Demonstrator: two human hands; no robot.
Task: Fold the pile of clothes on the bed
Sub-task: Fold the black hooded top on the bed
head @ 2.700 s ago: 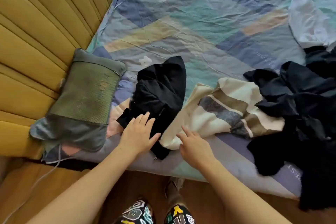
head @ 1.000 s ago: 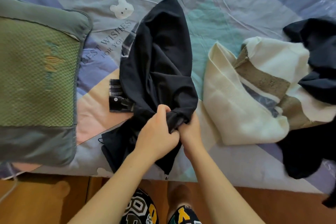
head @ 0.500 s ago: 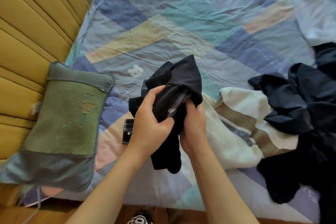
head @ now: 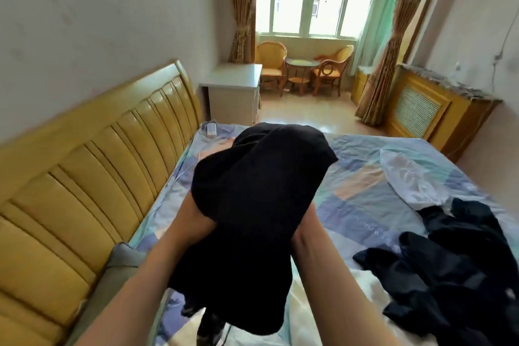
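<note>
Above the near edge of the bed [head: 362,205], both hands are raised w/ a black garment [head: 252,222] bunched between them; left hand [head: 193,219] and right hand [head: 304,229] show only at wrist/heel, fingers buried in the cloth, so looks like both grip it but can't tell exactly how. Garment hangs mid-air & blocks the middle of the bed. Rest of the pile: dark clothes [head: 455,270] heaped at right, pale garment [head: 407,182] beyond them; yellow headboard [head: 92,171] along left, grey pillow [head: 120,264] beside it, white nightstand [head: 233,93], wicker chairs [head: 328,70] by the window.
</note>
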